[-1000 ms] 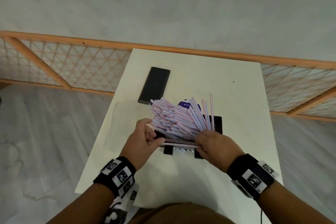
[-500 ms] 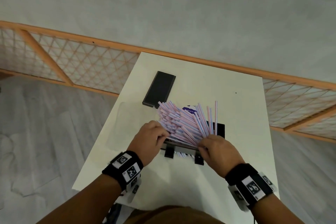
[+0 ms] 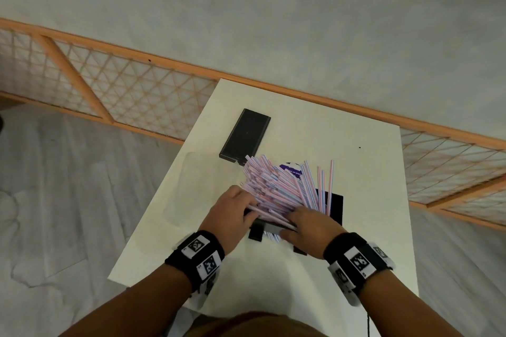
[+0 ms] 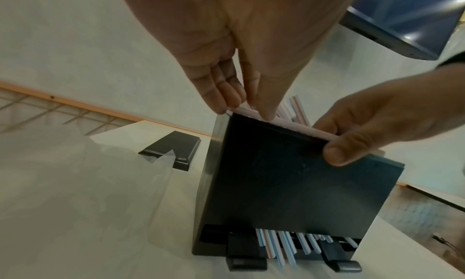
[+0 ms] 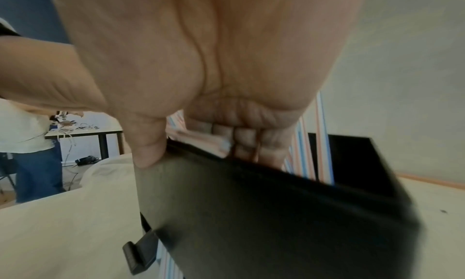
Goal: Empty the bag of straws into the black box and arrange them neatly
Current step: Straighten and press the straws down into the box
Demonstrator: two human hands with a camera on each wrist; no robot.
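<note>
A black box (image 3: 335,205) stands on the white table (image 3: 356,172), with a fanned bundle of pink and blue striped straws (image 3: 276,189) sticking up and leaning left out of its top. My left hand (image 3: 250,204) is at the box's left front corner, where its fingers and thumb pinch pale straws (image 4: 324,136) lying along the front rim. At the right, my right hand (image 3: 294,216) holds the same straws, its thumb (image 4: 337,152) on the front wall (image 4: 289,184) and its fingers curled over the rim (image 5: 241,144). More straw ends (image 4: 276,243) show in the bottom slot.
A flat black lid (image 3: 245,135) lies at the back left of the table. A clear plastic bag (image 3: 189,186) lies left of the box, and a purple label (image 3: 290,168) shows behind the straws. An orange lattice rail (image 3: 137,96) runs behind the table. A person (image 5: 30,144) stands off to the side.
Both hands have moved forward onto the box's front rim, bringing the crosswise straws up against the bundle. The fanned straws have barely shifted.
</note>
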